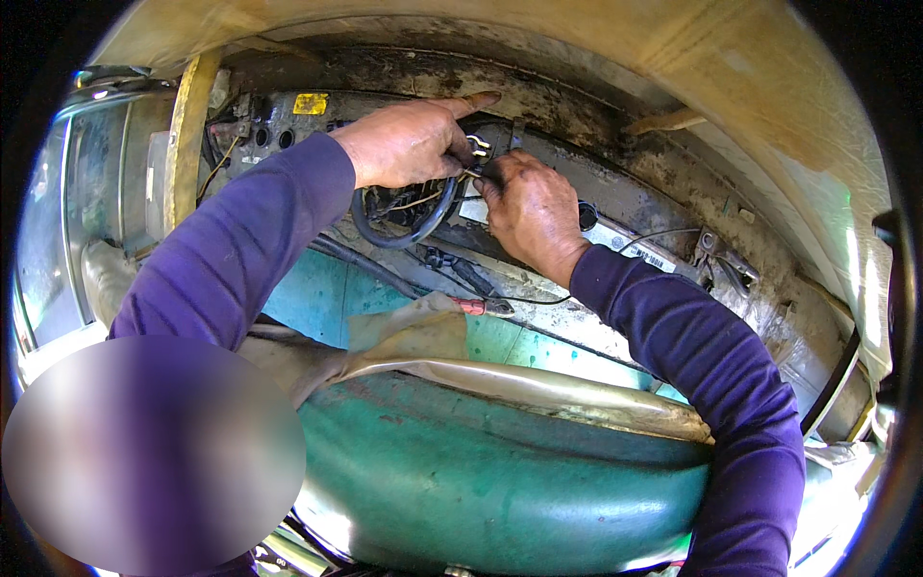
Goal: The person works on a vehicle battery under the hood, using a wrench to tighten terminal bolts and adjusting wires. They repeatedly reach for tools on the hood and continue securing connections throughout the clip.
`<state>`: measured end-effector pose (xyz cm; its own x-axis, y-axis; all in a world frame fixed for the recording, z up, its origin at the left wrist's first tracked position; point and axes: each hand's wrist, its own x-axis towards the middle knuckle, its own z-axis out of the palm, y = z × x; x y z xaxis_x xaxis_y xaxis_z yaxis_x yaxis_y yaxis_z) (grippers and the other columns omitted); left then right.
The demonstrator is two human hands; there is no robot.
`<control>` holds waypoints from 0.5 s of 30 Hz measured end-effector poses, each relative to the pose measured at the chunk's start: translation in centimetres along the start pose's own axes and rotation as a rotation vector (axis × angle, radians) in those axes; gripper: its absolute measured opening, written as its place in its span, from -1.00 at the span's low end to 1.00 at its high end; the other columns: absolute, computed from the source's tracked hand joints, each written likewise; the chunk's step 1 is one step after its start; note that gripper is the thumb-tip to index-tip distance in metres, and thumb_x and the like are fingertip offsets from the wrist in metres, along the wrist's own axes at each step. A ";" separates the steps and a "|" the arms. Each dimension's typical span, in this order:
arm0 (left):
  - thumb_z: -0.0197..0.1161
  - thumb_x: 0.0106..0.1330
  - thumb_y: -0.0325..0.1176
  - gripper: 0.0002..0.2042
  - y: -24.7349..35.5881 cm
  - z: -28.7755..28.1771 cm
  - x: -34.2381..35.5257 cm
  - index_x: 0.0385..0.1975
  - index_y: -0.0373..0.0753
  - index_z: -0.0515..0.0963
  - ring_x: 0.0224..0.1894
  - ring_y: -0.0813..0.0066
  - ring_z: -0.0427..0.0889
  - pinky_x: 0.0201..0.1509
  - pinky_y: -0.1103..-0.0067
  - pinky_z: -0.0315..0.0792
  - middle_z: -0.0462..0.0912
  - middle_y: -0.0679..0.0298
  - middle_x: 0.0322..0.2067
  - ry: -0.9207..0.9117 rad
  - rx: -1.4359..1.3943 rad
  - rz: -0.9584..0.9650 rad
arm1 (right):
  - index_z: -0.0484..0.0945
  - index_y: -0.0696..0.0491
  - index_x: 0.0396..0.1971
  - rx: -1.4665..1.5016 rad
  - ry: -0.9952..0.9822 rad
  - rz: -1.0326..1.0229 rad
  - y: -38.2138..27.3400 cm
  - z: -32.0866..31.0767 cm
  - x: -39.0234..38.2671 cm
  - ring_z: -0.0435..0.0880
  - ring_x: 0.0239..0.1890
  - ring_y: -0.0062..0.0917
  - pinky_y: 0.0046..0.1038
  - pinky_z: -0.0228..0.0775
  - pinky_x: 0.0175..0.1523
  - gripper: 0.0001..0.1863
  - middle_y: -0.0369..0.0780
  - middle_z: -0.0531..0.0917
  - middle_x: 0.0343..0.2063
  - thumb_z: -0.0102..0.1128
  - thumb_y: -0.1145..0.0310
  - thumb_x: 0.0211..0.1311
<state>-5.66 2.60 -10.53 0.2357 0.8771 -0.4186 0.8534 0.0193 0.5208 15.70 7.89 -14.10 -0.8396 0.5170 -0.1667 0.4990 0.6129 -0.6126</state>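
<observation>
My left hand (413, 144) reaches over the dark panel (288, 115), its index finger stretched out and its other fingers curled beside a cluster of wires (399, 200); what they pinch is hard to make out. Just to its right, my right hand (529, 207) is closed, thumb and fingers together at a small dark piece among the wires, partly hidden by the fingertips. A thick black hose (404, 236) loops below my hands. A white labelled strip (615, 240) lies behind my right wrist.
Below are a red-handled tool (471, 306), a pale folded sheet (519, 385) and a curved green padded surface (500, 490). A wooden post (187, 135) stands at left, and a tan cover (731, 58) arches overhead. The lower-left corner is blurred.
</observation>
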 end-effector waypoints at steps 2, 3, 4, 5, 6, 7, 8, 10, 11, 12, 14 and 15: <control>0.38 0.24 -0.33 -0.77 0.0 0.0 0.0 -0.12 -0.19 0.76 0.15 0.05 0.64 0.24 0.34 0.49 0.19 0.16 0.53 0.015 -0.058 -0.007 | 0.62 0.16 -0.21 0.008 0.025 -0.004 0.0 0.1 -0.1 0.71 -0.13 -0.08 -0.12 0.58 -0.02 -0.69 -0.02 0.67 -0.20 0.22 0.18 0.33; 0.38 0.24 -0.33 -0.76 0.0 0.0 0.0 -0.12 -0.19 0.75 0.14 0.05 0.65 0.24 0.34 0.49 0.18 0.17 0.53 0.014 -0.080 -0.022 | 0.61 0.16 -0.22 0.007 0.030 -0.007 0.1 0.1 -0.2 0.71 -0.15 -0.08 -0.12 0.58 -0.03 -0.69 -0.02 0.67 -0.20 0.22 0.18 0.32; 0.38 0.24 -0.33 -0.76 0.0 0.1 0.0 -0.12 -0.19 0.75 0.14 0.04 0.65 0.24 0.34 0.50 0.17 0.18 0.54 0.028 -0.083 -0.006 | 0.61 0.15 -0.23 -0.009 0.025 -0.003 0.1 0.1 -0.3 0.72 -0.16 -0.08 -0.12 0.59 -0.04 -0.70 -0.03 0.67 -0.22 0.23 0.18 0.32; 0.39 0.23 -0.33 -0.76 0.0 0.2 0.1 -0.12 -0.20 0.75 0.13 0.04 0.65 0.24 0.34 0.50 0.16 0.19 0.54 0.034 -0.080 -0.002 | 0.61 0.14 -0.24 -0.024 0.019 -0.006 0.1 0.1 -0.4 0.72 -0.18 -0.08 -0.12 0.59 -0.06 -0.70 -0.03 0.67 -0.23 0.23 0.17 0.32; 0.39 0.23 -0.33 -0.75 -0.1 0.3 0.1 -0.11 -0.20 0.75 0.13 0.04 0.66 0.23 0.34 0.50 0.16 0.19 0.54 0.025 -0.067 -0.017 | 0.60 0.14 -0.25 -0.042 0.041 -0.019 0.1 0.2 -0.4 0.72 -0.20 -0.08 -0.13 0.60 -0.08 -0.70 -0.04 0.67 -0.25 0.24 0.17 0.32; 0.39 0.23 -0.33 -0.75 -0.1 0.4 0.2 -0.12 -0.20 0.75 0.13 0.04 0.66 0.23 0.34 0.50 0.16 0.20 0.54 0.017 -0.090 -0.030 | 0.60 0.13 -0.27 -0.056 0.030 -0.065 0.1 0.2 -0.5 0.73 -0.21 -0.10 -0.14 0.60 -0.10 -0.72 -0.05 0.66 -0.27 0.24 0.18 0.31; 0.39 0.23 -0.34 -0.76 -0.1 0.4 0.2 -0.12 -0.21 0.75 0.13 0.04 0.66 0.23 0.34 0.51 0.15 0.20 0.55 -0.005 -0.106 -0.062 | 0.59 0.12 -0.29 -0.072 0.046 -0.121 0.2 0.3 -0.5 0.73 -0.23 -0.11 -0.15 0.61 -0.11 -0.73 -0.06 0.66 -0.29 0.24 0.19 0.30; 0.39 0.23 -0.34 -0.76 -0.2 0.4 0.4 -0.12 -0.21 0.75 0.13 0.05 0.66 0.23 0.35 0.51 0.15 0.21 0.55 -0.020 -0.104 -0.060 | 0.59 0.10 -0.32 -0.115 0.079 -0.229 0.3 0.4 -0.4 0.74 -0.25 -0.15 -0.17 0.61 -0.13 -0.77 -0.09 0.65 -0.32 0.24 0.23 0.27; 0.39 0.24 -0.34 -0.75 -0.2 0.3 0.4 -0.11 -0.21 0.75 0.13 0.05 0.66 0.23 0.35 0.51 0.15 0.21 0.55 -0.013 -0.086 -0.026 | 0.59 0.09 -0.33 -0.141 0.096 -0.280 0.4 0.5 -0.3 0.74 -0.26 -0.18 -0.18 0.61 -0.14 -0.80 -0.10 0.64 -0.34 0.24 0.25 0.25; 0.39 0.24 -0.33 -0.75 -0.3 0.2 0.4 -0.11 -0.21 0.75 0.13 0.05 0.66 0.23 0.34 0.51 0.15 0.21 0.55 -0.024 -0.065 -0.010 | 0.59 0.08 -0.35 -0.163 0.120 -0.348 0.5 0.5 -0.2 0.74 -0.27 -0.20 -0.19 0.61 -0.15 -0.82 -0.11 0.63 -0.36 0.23 0.27 0.24; 0.38 0.19 -0.41 -0.70 -0.3 0.0 0.5 -0.05 -0.19 0.73 0.21 0.05 0.61 0.30 0.40 0.47 0.17 0.19 0.54 -0.057 -0.093 -0.031 | 0.58 0.07 -0.37 -0.195 0.137 -0.414 0.8 0.6 0.1 0.73 -0.28 -0.24 -0.20 0.60 -0.16 -0.85 -0.14 0.62 -0.38 0.22 0.30 0.20; 0.37 0.16 -0.45 -0.66 -0.4 0.0 0.5 -0.02 -0.18 0.72 0.26 0.06 0.58 0.33 0.43 0.45 0.18 0.18 0.54 -0.087 -0.108 -0.051 | 0.58 0.06 -0.38 -0.218 0.129 -0.422 0.9 0.6 0.2 0.72 -0.29 -0.25 -0.20 0.60 -0.17 -0.86 -0.15 0.62 -0.39 0.21 0.31 0.18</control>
<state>-5.87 3.01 -10.90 0.2365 0.8287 -0.5072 0.8117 0.1184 0.5719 15.86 8.23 -15.16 -0.9516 0.2583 0.1666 0.1662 0.8885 -0.4278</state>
